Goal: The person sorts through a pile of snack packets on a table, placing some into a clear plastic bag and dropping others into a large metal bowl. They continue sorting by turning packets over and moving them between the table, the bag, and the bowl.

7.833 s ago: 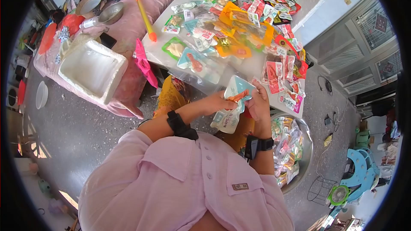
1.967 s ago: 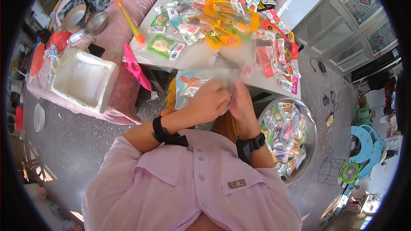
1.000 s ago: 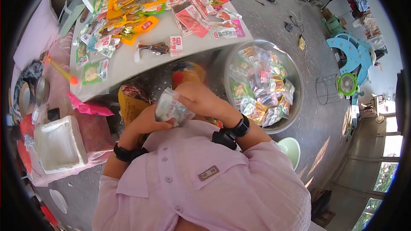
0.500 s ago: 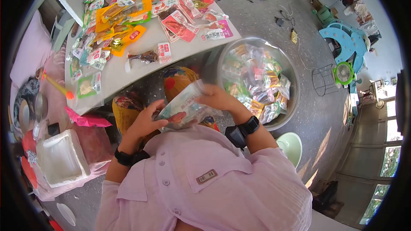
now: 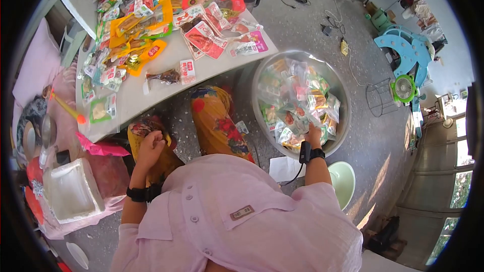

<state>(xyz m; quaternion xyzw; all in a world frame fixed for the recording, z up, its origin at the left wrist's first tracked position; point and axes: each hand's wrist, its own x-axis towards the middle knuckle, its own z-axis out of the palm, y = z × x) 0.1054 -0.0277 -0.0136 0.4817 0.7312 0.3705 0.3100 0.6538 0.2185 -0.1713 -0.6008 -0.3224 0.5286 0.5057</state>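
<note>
My right hand (image 5: 313, 135) reaches into the near side of a large metal basin (image 5: 346, 121) and grips a clear food packet (image 5: 296, 119) by its edge. Reddish-brown pieces show through the packet's plastic. Under and around it lie several other sealed food packets (image 5: 318, 99), filling much of the basin. My left hand (image 5: 152, 147) hovers over my left knee with its fingers curled in, and nothing shows in it.
A pale table (image 5: 166, 93) in front carries a heap of colourful food packets (image 5: 146, 22). A white foam box (image 5: 75, 189) sits at left. Right of me are a light green bowl (image 5: 343, 184), a green fan (image 5: 404, 88) and a cable on the floor.
My right hand has carried the packet from in front of my body rightward into the basin. My left hand has let go of it and drawn back to the left, its fingers curling.
</note>
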